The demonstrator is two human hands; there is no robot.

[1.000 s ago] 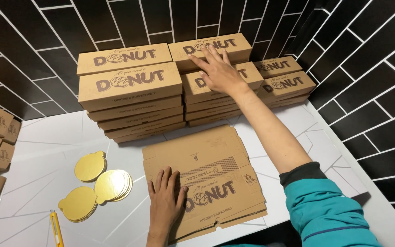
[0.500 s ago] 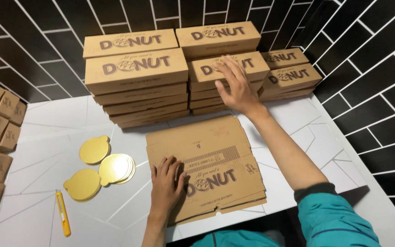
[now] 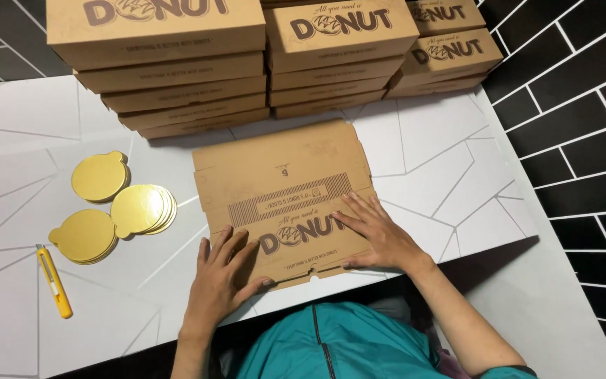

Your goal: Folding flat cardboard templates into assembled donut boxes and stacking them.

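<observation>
Flat brown cardboard box sheet (image 3: pixel 282 189) lying on white desk (image 3: pixel 22 133), near its front edge. Left hand (image 3: pixel 222 281) and right hand (image 3: pixel 376 235) spread open on top, pressing down, gripping nothing, keeping it flat.

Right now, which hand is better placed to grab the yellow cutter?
Left, probably. The left hand rests on the flat box blank's near-left corner, closer to the yellow cutter. The right hand lies farther, across the blank.
</observation>
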